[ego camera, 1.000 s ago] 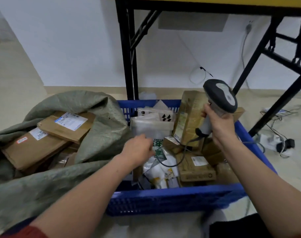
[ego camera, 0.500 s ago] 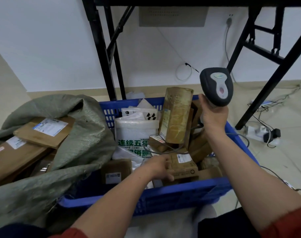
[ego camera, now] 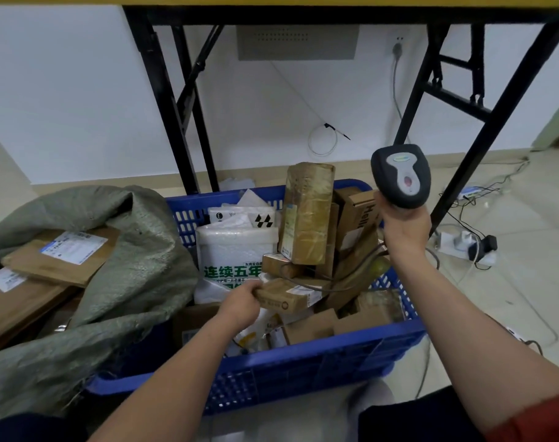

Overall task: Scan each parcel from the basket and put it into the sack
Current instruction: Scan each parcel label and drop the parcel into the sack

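One at a time: lift small cardboard box (ego camera: 283,298), pinched in left hand (ego camera: 240,309), label up toward barcode scanner (ego camera: 401,178) gripped in right hand (ego camera: 405,226).

The left grip (ego camera: 240,306) holds the near-left end of a small brown box (ego camera: 283,296) that lies on top of the parcels in the blue basket (ego camera: 303,349). The right grip (ego camera: 405,228), raised over the basket's right rim, is curled round the handle of a dark grey scanner (ego camera: 401,175). The scanner's head is upright, and its cable (ego camera: 335,282) loops down across the parcels. A tall taped box (ego camera: 307,215) stands upright at the back, with a white padded bag (ego camera: 236,247) just left of it. The grey-green sack (ego camera: 138,260) lies open against the basket's left side, with flat labelled cartons (ego camera: 58,256) inside. Black bench legs (ego camera: 163,100) rise behind, and a power strip (ego camera: 463,247) lies on the floor at the right.
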